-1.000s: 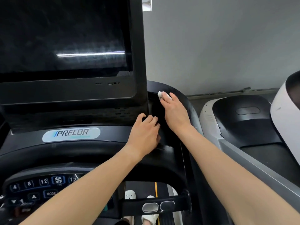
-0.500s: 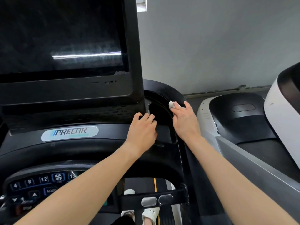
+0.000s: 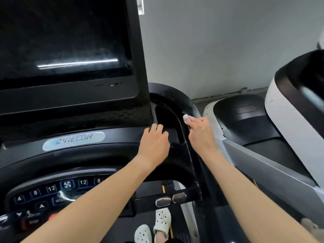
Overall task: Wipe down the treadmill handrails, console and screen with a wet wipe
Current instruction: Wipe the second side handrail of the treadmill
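My right hand (image 3: 201, 134) presses a small folded white wet wipe (image 3: 185, 118) against the curved black rim of the treadmill console (image 3: 182, 100), on its right side; the wipe shows only at my fingertips. My left hand (image 3: 155, 142) rests on the console with its fingers curled over the edge of a recessed tray (image 3: 166, 120), just left of the right hand. The dark screen (image 3: 66, 41) stands above on the left and shows faint streaks. The button panel (image 3: 57, 190) lies low on the left. A black crossbar handrail with metal grip sensors (image 3: 170, 199) runs below my arms.
A neighbouring treadmill (image 3: 245, 123) with a black and white hood stands close on the right, with another white machine part (image 3: 294, 111) at the far right. A grey wall rises behind. My feet in white clogs (image 3: 161, 221) stand on the belt.
My right hand has slid the wipe from the top of the console's curved rim down along its right side toward me. The left hand has stayed on the tray edge.
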